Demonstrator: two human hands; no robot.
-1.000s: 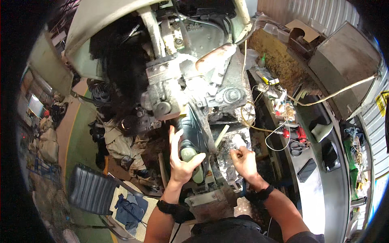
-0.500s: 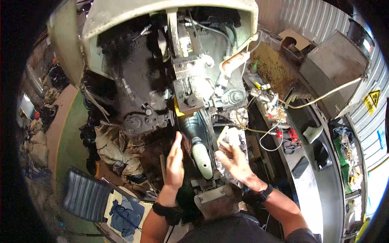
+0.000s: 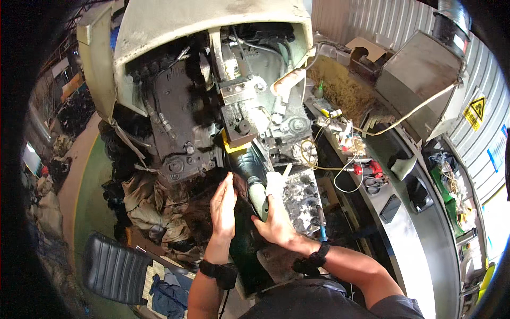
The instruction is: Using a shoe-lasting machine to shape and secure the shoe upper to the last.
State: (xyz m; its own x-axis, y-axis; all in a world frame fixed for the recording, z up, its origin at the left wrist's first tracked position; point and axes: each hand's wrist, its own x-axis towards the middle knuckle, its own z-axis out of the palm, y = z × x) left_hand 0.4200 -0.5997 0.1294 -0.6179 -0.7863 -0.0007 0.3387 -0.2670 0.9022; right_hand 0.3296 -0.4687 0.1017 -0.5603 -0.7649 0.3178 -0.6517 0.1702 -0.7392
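Note:
A pale green shoe last [image 3: 257,194] with a dark shoe upper [image 3: 247,164] on it is set in the middle of the machine [image 3: 186,106]. My right hand [image 3: 276,223] is at the near end of the last. Its thumb lies across the left side and its fingers run along the right, hiding that end. Strong light washes out the fingertips. To the left of the last, my left hand [image 3: 223,207] is held upright, fingers stretched and together, palm toward the last. It holds nothing. A yellow piece [image 3: 234,147] shows under the clamp block [image 3: 236,126].
To the right, a metal bench [image 3: 406,250] carries a red power tool [image 3: 369,170], scissors [image 3: 373,185] and a phone [image 3: 390,208]. Crumpled cloth [image 3: 143,196] lies left of the machine, above a black chair [image 3: 114,268]. A blue-handled tool [image 3: 322,226] is beside my right wrist.
My right hand has moved left onto the near end of the last, covering it. My left hand stays beside the last. The whole view has shifted slightly.

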